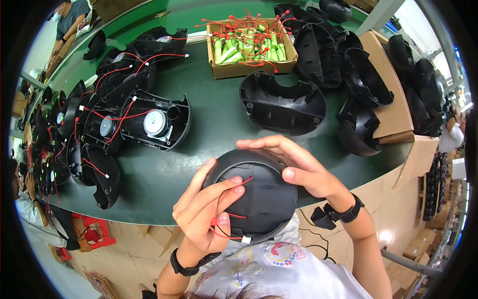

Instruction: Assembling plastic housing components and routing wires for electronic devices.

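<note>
A round black plastic housing (266, 197) is held above the near edge of the dark green belt (219, 114), its closed back turned up. My left hand (204, 212) grips its left side, and the fingers pinch a thin red and black wire (226, 209) with a small white plug at its end. My right hand (298, 167) curls over the top and right rim of the same housing. Both wrists wear black straps.
An open black shell (281, 102) lies just beyond my hands. A cardboard box (251, 47) of green battery packs with red wires stands at the back. Shells with round speakers (154, 122) crowd the left; empty black shells (358, 79) pile up on the right.
</note>
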The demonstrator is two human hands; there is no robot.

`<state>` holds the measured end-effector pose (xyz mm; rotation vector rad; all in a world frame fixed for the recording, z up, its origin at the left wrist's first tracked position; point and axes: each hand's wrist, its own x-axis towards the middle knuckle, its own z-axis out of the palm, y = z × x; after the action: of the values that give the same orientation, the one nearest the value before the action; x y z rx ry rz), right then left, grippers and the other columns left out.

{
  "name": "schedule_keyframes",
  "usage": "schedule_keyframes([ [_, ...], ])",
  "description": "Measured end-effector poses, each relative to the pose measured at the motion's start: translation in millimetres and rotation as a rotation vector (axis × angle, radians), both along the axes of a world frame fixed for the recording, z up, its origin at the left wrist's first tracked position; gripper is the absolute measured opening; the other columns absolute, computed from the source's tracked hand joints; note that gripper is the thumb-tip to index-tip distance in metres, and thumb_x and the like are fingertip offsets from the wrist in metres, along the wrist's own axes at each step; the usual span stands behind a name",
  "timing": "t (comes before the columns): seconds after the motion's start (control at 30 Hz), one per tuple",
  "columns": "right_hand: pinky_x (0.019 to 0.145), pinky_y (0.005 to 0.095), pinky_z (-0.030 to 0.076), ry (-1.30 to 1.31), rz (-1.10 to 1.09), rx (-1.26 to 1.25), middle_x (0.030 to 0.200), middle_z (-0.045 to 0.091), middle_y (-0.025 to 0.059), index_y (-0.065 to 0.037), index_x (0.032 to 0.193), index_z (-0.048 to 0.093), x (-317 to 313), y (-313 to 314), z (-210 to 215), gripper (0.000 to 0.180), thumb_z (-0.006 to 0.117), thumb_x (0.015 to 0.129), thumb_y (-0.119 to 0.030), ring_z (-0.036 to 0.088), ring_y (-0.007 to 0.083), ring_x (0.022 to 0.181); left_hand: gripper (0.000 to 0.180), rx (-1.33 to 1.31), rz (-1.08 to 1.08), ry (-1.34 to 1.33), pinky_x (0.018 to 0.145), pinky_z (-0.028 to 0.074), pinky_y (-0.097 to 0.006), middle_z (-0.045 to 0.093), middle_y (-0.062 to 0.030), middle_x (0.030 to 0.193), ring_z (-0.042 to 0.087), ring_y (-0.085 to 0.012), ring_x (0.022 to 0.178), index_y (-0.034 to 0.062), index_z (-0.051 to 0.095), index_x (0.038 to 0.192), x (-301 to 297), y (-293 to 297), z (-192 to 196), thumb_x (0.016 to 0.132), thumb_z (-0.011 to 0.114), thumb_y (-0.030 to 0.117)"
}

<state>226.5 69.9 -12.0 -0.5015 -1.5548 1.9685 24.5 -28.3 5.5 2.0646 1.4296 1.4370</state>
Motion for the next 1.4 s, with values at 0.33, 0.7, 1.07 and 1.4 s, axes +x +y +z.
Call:
schedule_keyframes([
  [0.33, 0.105, 0.0373, 0.038, 0.081, -0.178, 0.17, 0.135, 0.051, 0.0223, 0.01, 0.133, 0.045, -17, -15, -8, 0.065, 0.052, 0.088, -0.037, 0.053, 0.029, 0.123, 0.081, 0.193, -0.139, -0.408, 0.102, 0.042, -0.051, 0.039, -0.0311, 0.14, 0.045, -0.0488, 0.126, 0.0003, 0.056, 0.122, -18, 1, -42, 0.061, 0.089, 0.042],
  [0.7, 0.109, 0.0438, 0.031, -0.274, -0.171, 0.619, 0.145, 0.037, 0.0254, 0.005, 0.141, 0.035, -9, -12, 14, 0.093, 0.068, 0.076, -0.053, 0.04, 0.0375, 0.133, 0.12, -0.096, -0.072, -0.22, 0.102, 0.043, -0.048, 0.043, -0.0319, 0.137, 0.047, -0.046, 0.125, -0.002, 0.035, 0.141, -12, -5, -21, 0.046, 0.094, 0.042],
  [1.07, 0.094, 0.0441, 0.048, -0.469, 0.25, 0.882, 0.133, 0.041, 0.0232, -0.005, 0.141, 0.038, -64, 4, 127, 0.112, 0.089, 0.049, -0.042, 0.048, 0.0399, 0.12, 0.121, 0.174, -0.096, -0.604, 0.094, 0.049, -0.055, 0.028, -0.0333, 0.14, 0.051, -0.0506, 0.118, 0.0118, 0.025, 0.139, -42, -20, 3, 0.045, 0.097, 0.036],
  [1.4, 0.099, 0.038, 0.044, -0.913, -0.441, 1.116, 0.124, 0.058, 0.021, -0.003, 0.135, 0.046, -193, 296, 171, 0.111, 0.084, 0.048, -0.06, 0.058, 0.0349, 0.113, 0.024, 0.032, 0.133, -0.064, 0.072, 0.052, -0.043, 0.064, -0.0194, 0.088, 0.064, -0.0379, 0.08, -0.0033, 0.064, 0.09, -98, -41, -13, 0.072, 0.068, 0.012],
])
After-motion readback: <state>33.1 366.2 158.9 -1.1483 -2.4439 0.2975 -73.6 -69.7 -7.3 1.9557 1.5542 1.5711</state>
